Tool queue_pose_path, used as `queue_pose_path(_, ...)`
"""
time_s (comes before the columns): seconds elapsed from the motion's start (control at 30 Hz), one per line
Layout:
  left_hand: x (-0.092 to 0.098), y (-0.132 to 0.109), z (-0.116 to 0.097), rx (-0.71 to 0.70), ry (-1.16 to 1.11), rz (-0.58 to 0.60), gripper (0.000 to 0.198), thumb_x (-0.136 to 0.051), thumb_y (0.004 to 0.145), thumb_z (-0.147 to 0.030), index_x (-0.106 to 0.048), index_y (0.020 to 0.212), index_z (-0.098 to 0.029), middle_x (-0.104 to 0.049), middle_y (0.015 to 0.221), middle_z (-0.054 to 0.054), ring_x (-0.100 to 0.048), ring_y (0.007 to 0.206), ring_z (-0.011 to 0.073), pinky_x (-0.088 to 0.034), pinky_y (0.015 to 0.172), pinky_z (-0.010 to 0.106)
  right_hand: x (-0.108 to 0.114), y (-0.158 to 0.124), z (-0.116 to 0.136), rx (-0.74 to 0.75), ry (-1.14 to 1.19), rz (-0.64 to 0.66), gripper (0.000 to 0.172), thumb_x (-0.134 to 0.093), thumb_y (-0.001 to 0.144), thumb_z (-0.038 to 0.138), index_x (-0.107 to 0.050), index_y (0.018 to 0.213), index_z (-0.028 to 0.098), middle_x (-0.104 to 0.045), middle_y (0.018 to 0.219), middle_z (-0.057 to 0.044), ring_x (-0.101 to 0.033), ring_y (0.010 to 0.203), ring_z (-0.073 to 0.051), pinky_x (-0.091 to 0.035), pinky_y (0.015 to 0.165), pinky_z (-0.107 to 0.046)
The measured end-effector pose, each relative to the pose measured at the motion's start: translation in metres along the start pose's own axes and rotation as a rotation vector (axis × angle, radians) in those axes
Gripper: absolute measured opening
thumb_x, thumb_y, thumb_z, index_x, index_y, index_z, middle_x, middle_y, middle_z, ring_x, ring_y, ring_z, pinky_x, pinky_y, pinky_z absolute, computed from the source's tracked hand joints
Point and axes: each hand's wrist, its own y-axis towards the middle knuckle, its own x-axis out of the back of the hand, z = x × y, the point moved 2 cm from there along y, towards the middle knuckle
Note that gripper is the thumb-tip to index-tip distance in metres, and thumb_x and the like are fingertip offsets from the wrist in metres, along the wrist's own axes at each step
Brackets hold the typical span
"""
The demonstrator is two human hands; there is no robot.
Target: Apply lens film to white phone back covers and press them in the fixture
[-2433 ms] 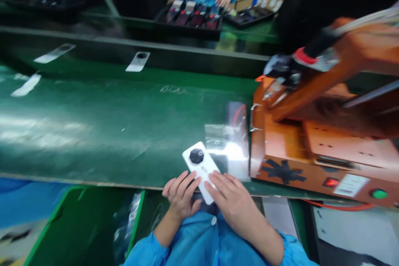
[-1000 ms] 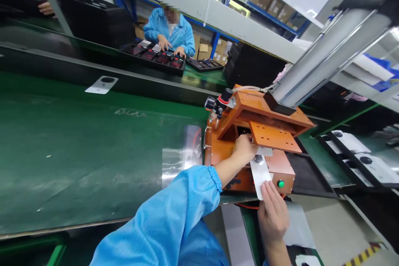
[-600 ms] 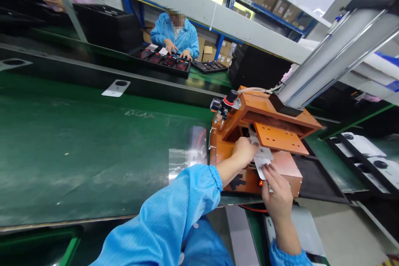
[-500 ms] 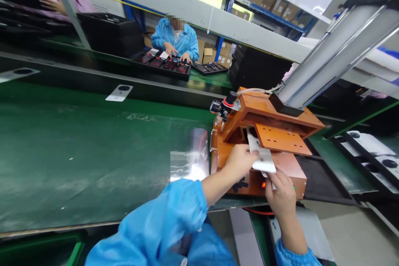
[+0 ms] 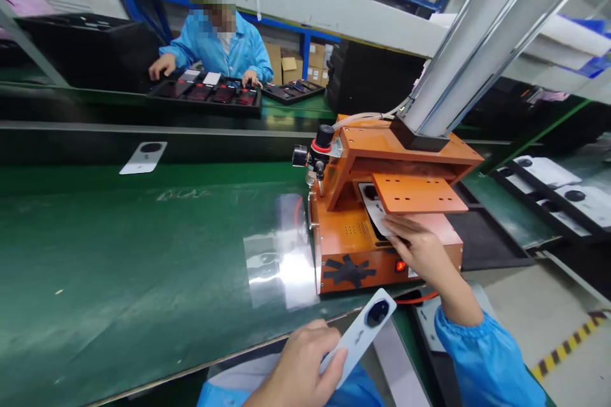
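My left hand [image 5: 310,356] is closed around a white phone back cover [image 5: 360,337], tilted up in front of the table's edge. The cover has a round black camera area and small dark lettering. My right hand [image 5: 417,241] reaches into the orange press [image 5: 348,235], its fingers gripping the near end of another white phone back cover [image 5: 375,206]. That second cover lies on the press bed, with its round camera area at the far end. The press's orange upper plate [image 5: 420,194] hangs above and hides part of the bed.
On the green table [image 5: 119,267] lie clear plastic sheets [image 5: 274,270], left of the press. A white cover [image 5: 144,158] rests near the back ledge. Black trays [image 5: 558,200] with covers stand at right. Opposite, a person in blue [image 5: 233,44] works over a tray of dark phone parts [image 5: 205,94].
My left hand has drawn a cover out of the press, down toward me. My right hand has moved forward into the press with another cover. The view has shifted right.
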Motion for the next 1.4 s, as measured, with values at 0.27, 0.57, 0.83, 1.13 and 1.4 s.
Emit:
queue_pose_path(0.27,0.006,0.015,-0.014,-0.15,0.165,-0.123,0.023,-0.047,0.095,-0.02,-0.062,0.078,-0.022,-0.064,0.141,0.011,-0.068,0.118,0.0255,-0.059,0.098,0.041,-0.003,0.001,0.024,-0.077,-0.079,0.027,0.051,-0.059,0.101,0.048,-0.062,0.138,0.013,-0.061,0.14,-0.019,-0.057,0.13,-0.036,-0.049,0.11,-0.055)
queue_pose_path(0.57,-0.006,0.022,0.0,-0.215,0.493,-0.144,0.026,-0.046,0.094,-0.015,-0.055,0.071,-0.019,-0.033,0.166,0.019,-0.07,0.078,0.0211,-0.061,0.069,0.041,-0.025,-0.142,-0.013,-0.558,-0.215,-0.698,0.029,-0.048,0.103,0.025,-0.068,0.124,0.017,-0.064,0.112,-0.015,-0.06,0.109,-0.03,-0.05,0.099,-0.053)
queue_pose_path(0.83,-0.011,0.026,-0.004,-0.244,0.602,-0.173,0.027,-0.045,0.096,-0.013,-0.055,0.071,-0.019,-0.038,0.163,0.02,-0.064,0.064,0.0164,-0.058,0.062,0.036,-0.038,-0.176,-0.024,-0.476,-0.277,-0.464,0.051,-0.041,0.1,0.012,-0.054,0.149,0.023,-0.061,0.123,-0.014,-0.058,0.11,-0.028,-0.052,0.096,-0.051)
queue_pose_path(1.13,-0.005,0.026,-0.013,-0.156,0.552,-0.169,0.031,-0.045,0.097,-0.019,-0.057,0.068,-0.02,-0.05,0.157,0.016,-0.064,0.056,0.0154,-0.058,0.058,0.036,-0.024,-0.173,-0.017,-0.461,-0.213,-0.504,0.043,-0.049,0.098,0.016,-0.061,0.139,0.022,-0.061,0.121,-0.014,-0.06,0.11,-0.03,-0.055,0.095,-0.053)
queue_pose_path(1.4,-0.008,0.012,-0.026,-0.123,-0.065,-0.141,0.029,-0.045,0.101,-0.025,-0.073,0.097,-0.022,-0.069,0.114,0.013,-0.071,0.103,0.0229,-0.061,0.084,0.031,-0.033,-0.173,0.127,-0.42,0.831,0.136,0.04,-0.064,0.093,0.039,-0.054,0.131,0.033,-0.071,0.113,-0.002,-0.073,0.094,-0.025,-0.066,0.081,-0.039)
